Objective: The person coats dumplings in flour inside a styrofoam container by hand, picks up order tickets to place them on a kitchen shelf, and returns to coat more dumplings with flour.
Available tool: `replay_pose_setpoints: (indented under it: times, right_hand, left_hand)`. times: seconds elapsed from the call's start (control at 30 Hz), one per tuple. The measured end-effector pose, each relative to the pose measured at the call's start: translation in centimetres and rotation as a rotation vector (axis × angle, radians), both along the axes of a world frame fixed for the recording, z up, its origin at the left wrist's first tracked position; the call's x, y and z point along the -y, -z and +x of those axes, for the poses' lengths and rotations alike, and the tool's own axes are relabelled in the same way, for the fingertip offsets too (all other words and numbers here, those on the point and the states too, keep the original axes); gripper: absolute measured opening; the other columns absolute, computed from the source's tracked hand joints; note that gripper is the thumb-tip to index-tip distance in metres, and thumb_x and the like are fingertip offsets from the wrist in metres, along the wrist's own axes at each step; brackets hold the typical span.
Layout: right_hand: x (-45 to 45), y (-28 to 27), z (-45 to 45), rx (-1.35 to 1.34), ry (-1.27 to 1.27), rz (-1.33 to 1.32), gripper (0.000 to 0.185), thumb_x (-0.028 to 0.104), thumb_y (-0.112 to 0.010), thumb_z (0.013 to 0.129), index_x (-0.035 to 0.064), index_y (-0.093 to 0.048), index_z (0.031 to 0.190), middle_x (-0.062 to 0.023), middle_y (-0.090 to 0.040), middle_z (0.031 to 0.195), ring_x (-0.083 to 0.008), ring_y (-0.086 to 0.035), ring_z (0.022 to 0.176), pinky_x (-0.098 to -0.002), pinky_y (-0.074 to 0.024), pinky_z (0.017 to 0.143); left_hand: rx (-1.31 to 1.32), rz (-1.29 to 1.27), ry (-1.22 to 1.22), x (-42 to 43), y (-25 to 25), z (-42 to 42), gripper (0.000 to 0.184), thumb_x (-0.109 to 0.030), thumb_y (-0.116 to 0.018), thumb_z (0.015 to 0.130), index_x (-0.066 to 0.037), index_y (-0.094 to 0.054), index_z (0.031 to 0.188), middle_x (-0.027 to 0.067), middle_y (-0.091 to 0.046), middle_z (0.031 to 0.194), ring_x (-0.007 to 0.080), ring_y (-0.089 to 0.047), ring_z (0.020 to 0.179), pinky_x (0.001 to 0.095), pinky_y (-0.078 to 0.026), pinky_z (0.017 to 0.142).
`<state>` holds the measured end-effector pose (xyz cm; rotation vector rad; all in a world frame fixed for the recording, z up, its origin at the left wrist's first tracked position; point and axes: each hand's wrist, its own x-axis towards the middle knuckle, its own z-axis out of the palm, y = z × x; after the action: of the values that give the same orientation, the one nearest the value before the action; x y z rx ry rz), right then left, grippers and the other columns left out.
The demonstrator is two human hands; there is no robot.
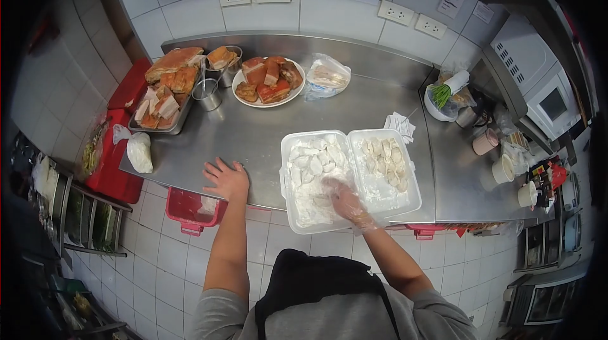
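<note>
**Floured dumplings in an open foam clamshell, with one hand among them**

A stainless-steel worktop (247, 137) is spanning the scene and carrying an open white foam clamshell (396, 204) near its front edge. A metal tray (182, 115) of cooked pork slabs (174, 64) is standing at the far left, near a white plate (237, 81) of pork chunks (273, 91). In the clamshell, the left compartment is holding heavily floured pieces (313, 159), apparently dumplings, above loose flour (307, 213); the right compartment is holding more dumplings (386, 159), lightly dusted. Judging by appearance, each piece is likely being light, soft and easily torn, its dry coating making it slippery; a gentle pinch across the thicker middle is seeming safest. The left hand (227, 179) is resting palm down on the worktop's front edge, fingers spread apart, visibly grasping nothing. The right hand (345, 200), wearing a clear plastic glove (364, 221), is reaching into the left compartment. Its fingertips are blurring among the flour and pieces, so whether that grip is parted or closing on a piece is remaining unclear.
</note>
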<state>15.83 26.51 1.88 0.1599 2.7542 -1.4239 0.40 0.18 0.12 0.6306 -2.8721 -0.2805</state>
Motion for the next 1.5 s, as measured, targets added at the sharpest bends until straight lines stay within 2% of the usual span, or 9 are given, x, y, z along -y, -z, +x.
replay_pose_setpoints:
  times: [0.33,0.53,0.63,0.83,0.97,1.07,1.2,1.33,1.5]
  right_hand:
    - [0.8,0.8,-1.3,-0.084,-0.133,0.074,0.041,0.004,-0.046,0.086,0.0010,-0.051,0.127,-0.0202,-0.053,0.129,-0.0344,-0.047,0.123,-0.0376,-0.0337,0.107]
    - [3.9,-0.7,-0.8,0.081,-0.411,0.528,0.043,0.015,-0.054,0.085,0.0026,-0.050,0.126,-0.0229,-0.054,0.123,-0.0370,-0.050,0.117,-0.0431,-0.0372,0.102]
    - [5.2,-2.0,0.3,-0.307,-0.355,0.406,0.041,0.018,-0.056,0.084,0.0032,-0.052,0.122,-0.0219,-0.057,0.116,-0.0366,-0.053,0.110,-0.0445,-0.0388,0.098]
    - [4.1,0.9,-1.4,-0.206,-0.695,0.639,0.029,0.018,-0.055,0.081,0.0030,-0.059,0.105,-0.0191,-0.058,0.111,-0.0344,-0.054,0.107,-0.0422,-0.0391,0.097]
    - [-0.4,-1.8,-2.1,-0.144,-0.518,0.170,0.026,0.018,-0.060,0.082,0.0066,-0.062,0.105,-0.0189,-0.058,0.116,-0.0352,-0.052,0.112,-0.0396,-0.0417,0.096]
    - [-0.5,-7.3,-0.5,-0.053,-0.326,0.259,0.031,0.017,-0.064,0.079,0.0049,-0.061,0.107,-0.0208,-0.057,0.115,-0.0360,-0.053,0.110,-0.0400,-0.0422,0.095]
    - [1.0,-3.7,0.2,-0.033,-0.412,0.510,0.043,0.019,-0.068,0.077,0.0058,-0.058,0.117,-0.0213,-0.053,0.120,-0.0378,-0.050,0.113,-0.0413,-0.0409,0.097]
    - [0.7,-1.0,-0.4,-0.151,-0.409,0.205,0.047,0.023,-0.070,0.077,0.0092,-0.057,0.121,-0.0219,-0.056,0.120,-0.0363,-0.048,0.119,-0.0437,-0.0382,0.100]
    - [-0.3,-5.5,1.0,0.180,-0.226,0.415,0.061,0.036,-0.070,0.078,0.0004,-0.051,0.124,-0.0263,-0.055,0.118,-0.0389,-0.050,0.115,-0.0430,-0.0393,0.099]
  left_hand:
    - [0.004,0.002,0.004,0.1,0.4,-0.1,0.061,-0.044,-0.040,0.091,-0.011,-0.033,0.141,0.0163,-0.019,0.152,0.0347,-0.014,0.140,0.0689,-0.015,0.103]
    - [0.016,0.022,0.009,0.1,-0.3,0.1,0.062,-0.042,-0.041,0.090,-0.010,-0.032,0.142,0.0178,-0.018,0.151,0.0357,-0.014,0.140,0.0676,-0.014,0.105]
    - [0.013,0.026,0.009,0.0,-0.4,0.2,0.062,-0.042,-0.041,0.090,-0.010,-0.033,0.142,0.0178,-0.019,0.151,0.0357,-0.014,0.140,0.0673,-0.014,0.105]
    - [0.010,0.018,0.012,0.1,-0.4,0.3,0.061,-0.042,-0.042,0.090,-0.010,-0.033,0.141,0.0178,-0.019,0.151,0.0357,-0.015,0.140,0.0679,-0.015,0.104]
    - [0.007,0.023,0.009,0.1,-0.3,0.0,0.061,-0.042,-0.043,0.090,-0.010,-0.034,0.141,0.0178,-0.019,0.151,0.0358,-0.015,0.140,0.0685,-0.015,0.104]
    - [-0.006,0.018,0.007,0.2,-0.1,-0.1,0.061,-0.042,-0.043,0.089,-0.010,-0.034,0.141,0.0177,-0.019,0.151,0.0358,-0.015,0.140,0.0685,-0.015,0.104]
    - [-0.011,0.028,0.007,0.2,-0.1,0.0,0.061,-0.042,-0.043,0.089,-0.010,-0.035,0.141,0.0176,-0.020,0.151,0.0358,-0.015,0.140,0.0681,-0.014,0.104]
    - [-0.008,0.030,0.000,0.3,0.1,-0.1,0.061,-0.043,-0.042,0.090,-0.011,-0.034,0.141,0.0167,-0.019,0.152,0.0348,-0.014,0.141,0.0685,-0.014,0.104]
    - [-0.024,0.039,0.004,0.2,0.1,-0.1,0.061,-0.042,-0.044,0.089,-0.010,-0.035,0.140,0.0170,-0.020,0.151,0.0350,-0.015,0.140,0.0677,-0.013,0.104]
